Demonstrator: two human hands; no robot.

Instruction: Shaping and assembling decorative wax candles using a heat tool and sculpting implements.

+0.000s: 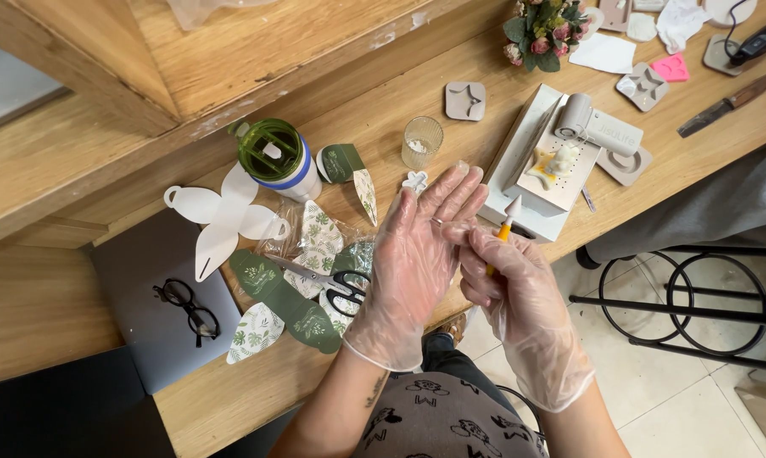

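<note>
While the left hand (pixel 417 254) is held flat with its gloved fingers stretched wide, palm toward the camera, the right hand (pixel 510 288) is closed around a small tool (pixel 508 219) with a yellow shaft and a white tip, and its fingertips touch the left hand's fingers. Both hands hover above the front edge of a wooden table (pixel 383 110).

A green jar (pixel 274 157) with a ribbed lid stands behind cut paper leaves (pixel 290 297). Near it, a clear ribbed glass (pixel 421 141) holds a little white powder. To the right, a white box (pixel 540 165) carries a pale piece with yellow spots and a grey roller-like device (pixel 599 127).

Scissors (pixel 328 280) lie on the leaves; black glasses (pixel 188 307) rest on a grey laptop (pixel 158 297). Beyond the table edge are pale floor tiles and a black metal stool (pixel 688 297).
</note>
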